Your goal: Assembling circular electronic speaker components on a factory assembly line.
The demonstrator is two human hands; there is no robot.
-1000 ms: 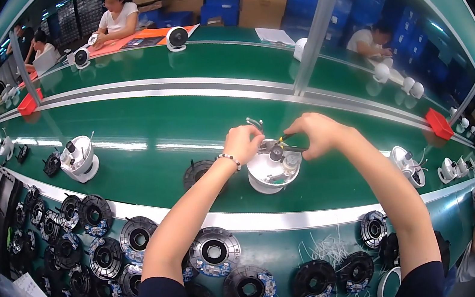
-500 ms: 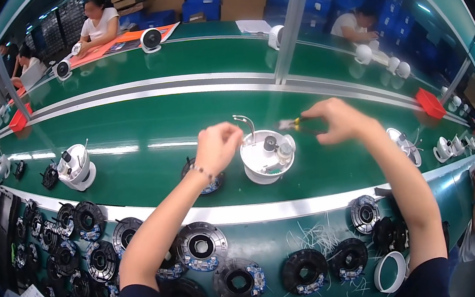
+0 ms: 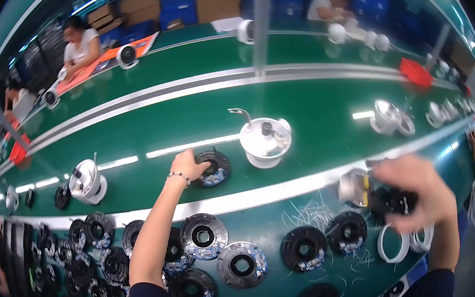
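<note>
— Where is your left hand?

— My left hand (image 3: 189, 166) is stretched out over the green conveyor belt (image 3: 316, 101), fingers curled down onto the rim of a black ring-shaped part (image 3: 213, 167). They touch it, but I cannot tell whether they actually grip it. The part lies flat on the belt, just beside the white round housing (image 3: 264, 138), to its left.

— And the right?

— My right hand (image 3: 416, 190) is low at the near edge, blurred. The fingers are bent around a small metal tool with a yellow band (image 3: 355, 186), which sticks out to the left of the hand; I seem to be holding it.

— What lies under it?

— More black rings (image 3: 305, 248) spread over the green worktable (image 3: 259, 218), a couple of white rings (image 3: 394, 245), and short snips of white wire (image 3: 313, 214). A silver strip (image 3: 256, 196) divides table from belt.
</note>
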